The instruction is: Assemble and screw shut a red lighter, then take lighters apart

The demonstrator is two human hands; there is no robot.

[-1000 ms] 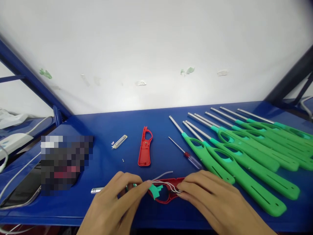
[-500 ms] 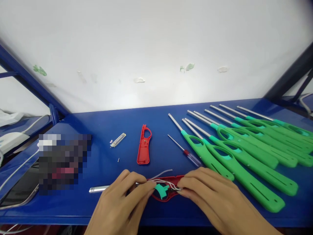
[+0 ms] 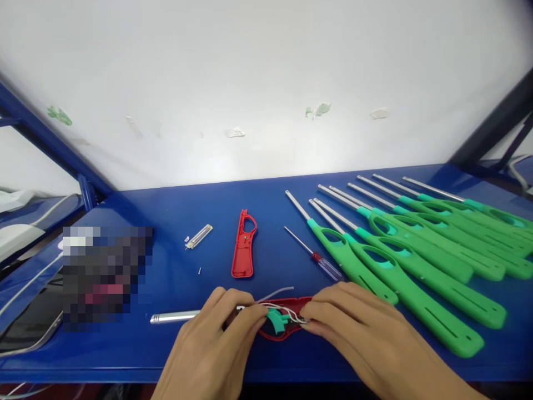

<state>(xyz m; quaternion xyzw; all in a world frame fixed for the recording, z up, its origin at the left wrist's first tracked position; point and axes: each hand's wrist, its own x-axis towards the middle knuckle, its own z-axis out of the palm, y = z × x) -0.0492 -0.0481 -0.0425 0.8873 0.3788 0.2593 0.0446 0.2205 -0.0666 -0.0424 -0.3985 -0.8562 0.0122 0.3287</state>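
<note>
"Red lighter shell [image 3: 296, 303]: where is it, and what has changed?"

"Low in my head view, open between my two hands, near the front edge of the blue shelf [image 3: 166, 355]. The green trigger [image 3: 276, 321] lies over its finger loop now, and white wires [image 3: 292, 313] run beside it toward the handle. I judge the trigger is roughly placed, but I can't tell whether it is seated."

"Your fingers?"

"My left hand [image 3: 208, 339] has its fingers together, clamped on the shell's barrel end; the metal barrel [image 3: 172, 316] sticks out past them. My right hand [image 3: 358, 328] pinches the handle part, thumb and fingers drawn in at the wire ends. The exact contacts are hidden from me."

"Anything in the way?"

"Mostly my own fingers, covering both ends. The loose wires and a clear tube [image 3: 275, 293] arching over the far edge could get trapped, I think."

"And around you?"

"The matching red half [image 3: 242, 261] lies apart beyond, its inside facing up. A small screw [image 3: 199, 271] and a slim metallic piece [image 3: 200, 236] lie left of it, a screwdriver [image 3: 327, 266] to its right. Green lighters [image 3: 425, 300] fan out beyond my right hand, close enough that I'd watch that side."
</note>
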